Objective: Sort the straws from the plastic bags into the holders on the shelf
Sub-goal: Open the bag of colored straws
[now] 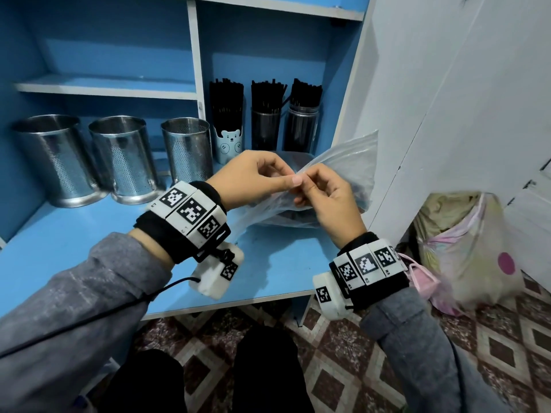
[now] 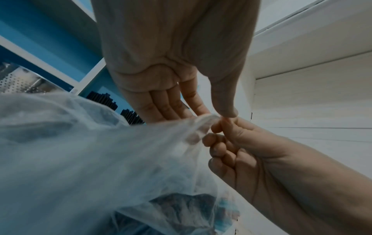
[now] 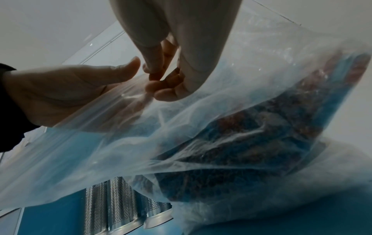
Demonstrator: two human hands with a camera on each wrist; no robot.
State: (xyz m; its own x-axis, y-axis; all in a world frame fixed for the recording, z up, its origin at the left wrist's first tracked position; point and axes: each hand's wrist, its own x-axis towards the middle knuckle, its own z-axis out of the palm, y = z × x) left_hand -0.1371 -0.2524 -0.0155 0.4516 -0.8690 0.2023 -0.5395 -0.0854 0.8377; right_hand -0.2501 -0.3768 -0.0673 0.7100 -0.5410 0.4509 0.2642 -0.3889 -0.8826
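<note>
A clear plastic bag (image 1: 346,162) with dark straws (image 1: 298,217) inside lies on the blue shelf (image 1: 89,234), its mouth lifted toward me. My left hand (image 1: 290,176) and right hand (image 1: 307,189) meet at the bag's top edge. Each pinches the thin film between thumb and fingers. The left wrist view shows the left hand (image 2: 211,116) pinching the bunched edge, the right hand (image 2: 217,135) curled beside it. Three empty perforated steel holders (image 1: 122,156) stand at the left. A bear-print holder (image 1: 228,141) and two dark jars (image 1: 283,129) hold black straws.
A white upright divider (image 1: 198,84) separates the steel holders from the filled ones. A white panel (image 1: 447,114) closes the right side. On the patterned floor to the right sits a stuffed plastic sack (image 1: 465,248). The shelf's front edge (image 1: 223,305) runs just under my wrists.
</note>
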